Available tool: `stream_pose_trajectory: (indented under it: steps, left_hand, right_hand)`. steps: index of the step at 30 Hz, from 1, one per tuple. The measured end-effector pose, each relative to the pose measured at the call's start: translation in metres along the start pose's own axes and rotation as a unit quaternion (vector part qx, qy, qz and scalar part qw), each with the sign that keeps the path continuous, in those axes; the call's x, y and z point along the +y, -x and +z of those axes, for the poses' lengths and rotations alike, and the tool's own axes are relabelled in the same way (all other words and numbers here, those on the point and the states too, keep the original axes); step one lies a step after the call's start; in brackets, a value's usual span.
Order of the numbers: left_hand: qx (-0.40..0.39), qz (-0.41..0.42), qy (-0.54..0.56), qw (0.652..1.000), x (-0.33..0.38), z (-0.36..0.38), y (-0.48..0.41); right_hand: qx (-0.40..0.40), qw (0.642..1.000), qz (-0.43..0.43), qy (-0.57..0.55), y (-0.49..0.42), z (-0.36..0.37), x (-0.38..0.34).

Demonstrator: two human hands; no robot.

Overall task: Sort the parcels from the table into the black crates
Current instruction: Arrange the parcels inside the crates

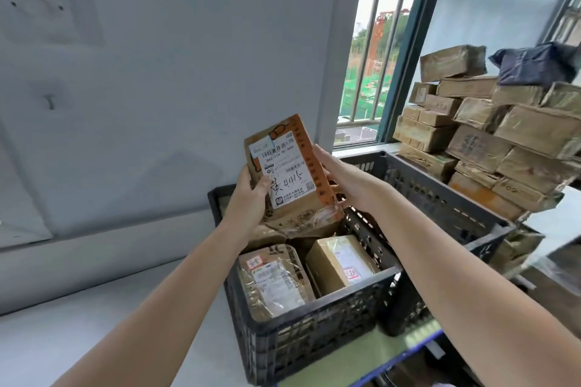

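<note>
I hold a brown cardboard parcel with an orange edge and a white shipping label upright above the near black crate. My left hand grips its lower left side, thumb on the label. My right hand holds its right edge, with the fingers behind the parcel. Inside the near crate lie a taped brown parcel and a tan box, with more parcels behind them under the held one. A second black crate stands right of the first; its inside is hidden.
A tall stack of brown parcels with a dark blue bag on top fills the right side by the window. A white wall stands behind the crates. The pale tabletop stretches left of the near crate.
</note>
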State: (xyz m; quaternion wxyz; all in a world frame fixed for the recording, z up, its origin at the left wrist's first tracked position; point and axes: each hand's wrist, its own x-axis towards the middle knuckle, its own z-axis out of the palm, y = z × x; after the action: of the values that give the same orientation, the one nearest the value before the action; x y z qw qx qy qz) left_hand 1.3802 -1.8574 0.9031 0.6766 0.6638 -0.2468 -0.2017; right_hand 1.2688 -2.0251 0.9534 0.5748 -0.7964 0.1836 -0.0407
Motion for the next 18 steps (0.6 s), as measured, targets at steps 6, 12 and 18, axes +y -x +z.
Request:
stream_pose_trajectory:
  steps: [6,12,18]
  left_hand:
    - [-0.066,-0.011,-0.002,0.998,0.024,0.054,-0.055]
    - [-0.153,-0.024,-0.015,0.988,0.037,0.140,-0.090]
    - [-0.185,-0.077,-0.044,0.979,0.021,0.227,-0.122]
  right_hand:
    - [0.097,0.994,-0.004,0.059,0.002,-0.063,-0.008]
    - [0.170,0.982,0.023,0.080,0.016,-0.145,0.009]
    - [0.161,0.980,0.070,0.092,0.008,-0.226,0.056]
